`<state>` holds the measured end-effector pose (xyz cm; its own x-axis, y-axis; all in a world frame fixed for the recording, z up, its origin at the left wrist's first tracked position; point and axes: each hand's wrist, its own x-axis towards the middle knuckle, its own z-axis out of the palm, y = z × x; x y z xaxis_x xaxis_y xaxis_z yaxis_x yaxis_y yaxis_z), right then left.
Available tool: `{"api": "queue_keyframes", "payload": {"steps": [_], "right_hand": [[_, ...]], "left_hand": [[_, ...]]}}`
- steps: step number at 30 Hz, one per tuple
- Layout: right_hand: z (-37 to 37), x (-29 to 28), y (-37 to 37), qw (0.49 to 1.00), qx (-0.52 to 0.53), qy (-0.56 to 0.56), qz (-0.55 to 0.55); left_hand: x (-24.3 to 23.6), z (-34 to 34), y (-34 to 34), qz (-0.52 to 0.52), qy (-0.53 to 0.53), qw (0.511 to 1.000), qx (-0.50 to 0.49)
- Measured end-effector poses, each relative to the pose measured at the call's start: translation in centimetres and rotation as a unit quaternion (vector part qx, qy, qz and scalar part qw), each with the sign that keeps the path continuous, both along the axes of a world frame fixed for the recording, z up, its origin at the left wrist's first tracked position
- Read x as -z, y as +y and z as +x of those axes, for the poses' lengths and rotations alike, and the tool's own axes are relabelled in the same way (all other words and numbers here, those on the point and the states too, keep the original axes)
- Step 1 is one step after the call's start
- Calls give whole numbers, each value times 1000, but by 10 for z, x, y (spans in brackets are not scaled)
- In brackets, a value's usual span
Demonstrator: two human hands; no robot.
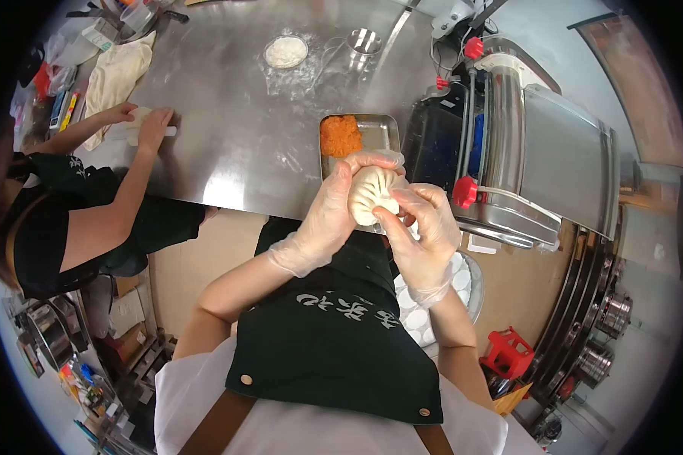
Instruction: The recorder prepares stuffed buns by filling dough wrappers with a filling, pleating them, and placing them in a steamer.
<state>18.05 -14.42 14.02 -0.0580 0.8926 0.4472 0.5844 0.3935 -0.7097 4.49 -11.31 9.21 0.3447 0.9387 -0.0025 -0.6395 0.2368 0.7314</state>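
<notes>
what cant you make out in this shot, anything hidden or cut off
All in the head view:
- Bun: underside hidden by the left hand.
- Metal tray: near edge behind the left hand and right hand.
- White rolling pin: middle covered by the co-worker's hands.
- Tray of white discs: partly behind the right forearm.

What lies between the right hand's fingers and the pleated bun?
In the head view, only a clear glove lies between the fingers and the bun, which they touch.
</notes>
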Motion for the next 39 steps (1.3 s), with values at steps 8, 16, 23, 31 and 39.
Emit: {"api": "queue_keyframes", "payload": {"steps": [8,16,23,31,39], "right_hand": [[-12,-16,6,957,-204,-172,113],[-115,10,-29,972,106,209,-33],[-125,59,-59,992,-32,-118,41],[-154,151,-75,980,-135,-110,-102],[-146,277,3,978,-65,17,-200]], "left_hand": [[-26,-65,19,-127,-26,925,356],[-5,-83,-26,61,33,995,-73],[48,-153,-21,-45,68,971,223],[174,-186,-64,-390,8,860,330],[193,-173,9,-15,326,945,-20]]}}
